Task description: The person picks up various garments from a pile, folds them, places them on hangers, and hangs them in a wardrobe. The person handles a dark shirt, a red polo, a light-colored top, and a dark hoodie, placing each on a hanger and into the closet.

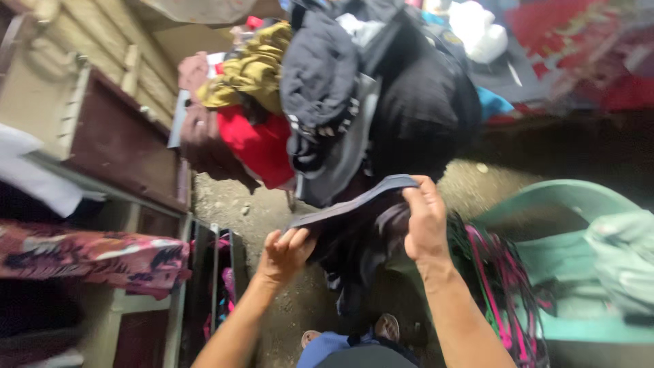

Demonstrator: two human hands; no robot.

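Hands stretch dark garment above gritty floor; clothes pile behind.

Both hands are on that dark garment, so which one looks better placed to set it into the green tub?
Probably the right hand. It grips the dark garment on the side nearest the green tub, while the left hand holds the far end.

I count two hands: my left hand and my right hand, both gripping one dark garment. One heap of clothes hangs above it; in it I make out one red piece, one mustard-yellow piece and several dark ones I can't separate. One green tub. One pink patterned cloth on one shelf.
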